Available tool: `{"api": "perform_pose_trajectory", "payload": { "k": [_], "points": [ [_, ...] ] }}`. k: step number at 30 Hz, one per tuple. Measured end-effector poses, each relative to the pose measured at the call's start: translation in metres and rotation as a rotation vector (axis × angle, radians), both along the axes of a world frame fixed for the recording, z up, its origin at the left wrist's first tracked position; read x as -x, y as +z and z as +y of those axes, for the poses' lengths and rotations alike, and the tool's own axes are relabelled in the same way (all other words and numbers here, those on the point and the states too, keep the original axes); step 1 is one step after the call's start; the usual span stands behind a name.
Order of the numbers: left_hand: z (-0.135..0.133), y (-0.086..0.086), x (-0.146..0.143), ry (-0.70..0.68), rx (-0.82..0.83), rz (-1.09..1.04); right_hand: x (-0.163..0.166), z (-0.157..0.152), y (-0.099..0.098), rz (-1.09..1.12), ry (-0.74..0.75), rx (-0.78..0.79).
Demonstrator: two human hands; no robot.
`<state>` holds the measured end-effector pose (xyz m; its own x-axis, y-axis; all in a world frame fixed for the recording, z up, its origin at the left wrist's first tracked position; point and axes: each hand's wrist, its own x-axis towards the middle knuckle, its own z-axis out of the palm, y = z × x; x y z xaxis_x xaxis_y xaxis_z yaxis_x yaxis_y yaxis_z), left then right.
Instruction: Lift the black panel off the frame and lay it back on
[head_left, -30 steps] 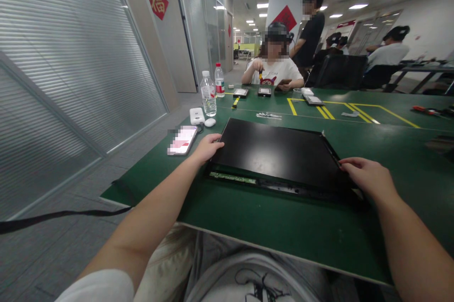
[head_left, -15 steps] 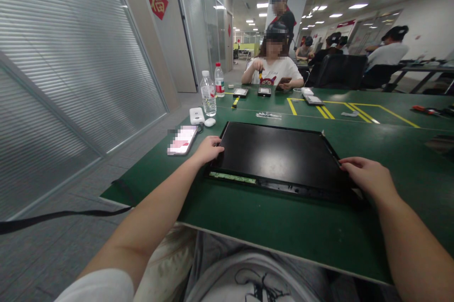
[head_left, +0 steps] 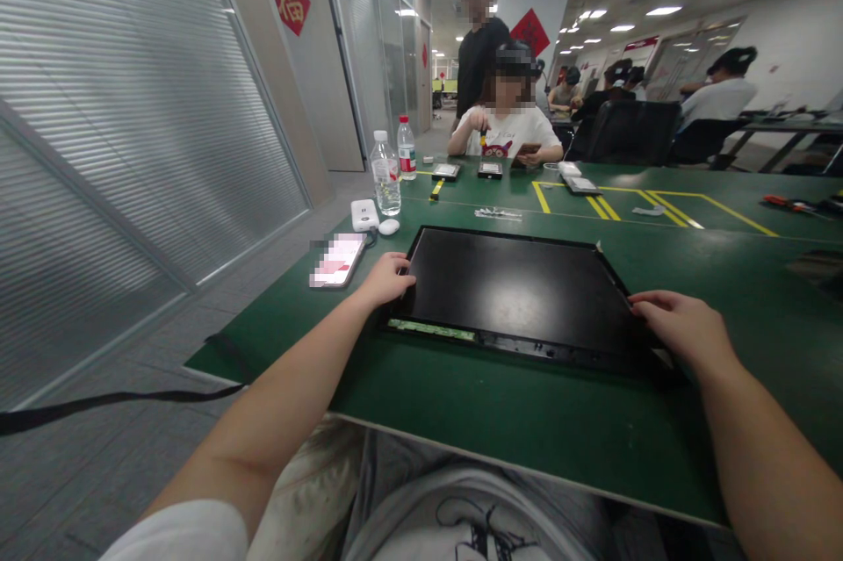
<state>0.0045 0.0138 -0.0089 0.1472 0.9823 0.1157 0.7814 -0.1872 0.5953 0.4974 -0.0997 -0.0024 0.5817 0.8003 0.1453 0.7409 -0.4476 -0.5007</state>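
A black display panel (head_left: pixel 514 289) lies face up on the green table, a narrow green circuit board (head_left: pixel 431 330) showing along its near edge. My left hand (head_left: pixel 388 278) grips the panel's left edge, thumb on top and fingers curled at the rim. At the opposite edge, my right hand (head_left: pixel 688 328) pinches the right side between thumb and fingers. The undersides of both grips are hidden. A small light tab (head_left: pixel 598 247) sticks up at the panel's far right corner.
Left of the panel are a phone (head_left: pixel 338 260), a white power bank (head_left: pixel 364 215), a white earbud case (head_left: pixel 389 227) and a water bottle (head_left: pixel 385 175). Across the table (head_left: pixel 500 429) sits a person (head_left: pixel 527 133) holding a tool, near several hard drives (head_left: pixel 490 169).
Both my hands and the panel keep practically the same place. In the background, the standing person has shifted left behind the seated one.
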Motion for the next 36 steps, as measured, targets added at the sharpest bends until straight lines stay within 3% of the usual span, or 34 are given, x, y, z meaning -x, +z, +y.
{"api": "perform_pose_trajectory", "payload": {
  "k": [11, 18, 25, 36],
  "points": [
    [-0.002, -0.001, 0.002, -0.077, -0.022, -0.057, 0.001, 0.000, 0.001, -0.006, -0.006, 0.036],
    [-0.014, 0.017, 0.012, -0.379, -0.031, 0.162, -0.002, 0.000, -0.003, -0.058, 0.013, 0.024],
    [-0.016, 0.028, 0.023, -0.523, 0.023, 0.205, 0.000, -0.001, -0.001, -0.045, 0.024, 0.052],
    [-0.019, 0.035, 0.025, -0.572, 0.050, 0.223, 0.000, -0.001, -0.001, -0.031, 0.025, 0.026]
  ]
}}
